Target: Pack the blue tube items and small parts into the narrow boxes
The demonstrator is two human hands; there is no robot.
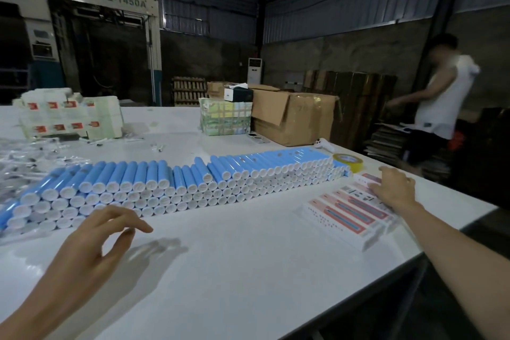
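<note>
My left hand (105, 232) hovers over the white table (248, 279), fingers loosely bent and holding nothing, just short of the near caps of the stacked blue tubes (176, 182). The stack runs across the table from its left edge to the yellow tape roll (348, 162). My right hand (394, 188) lies flat, fingers spread, on the far end of the narrow boxes (350, 212), fanned out near the table's right edge. Bare tabletop lies between my hands. Clear packets of small parts (16, 157) lie far left.
</note>
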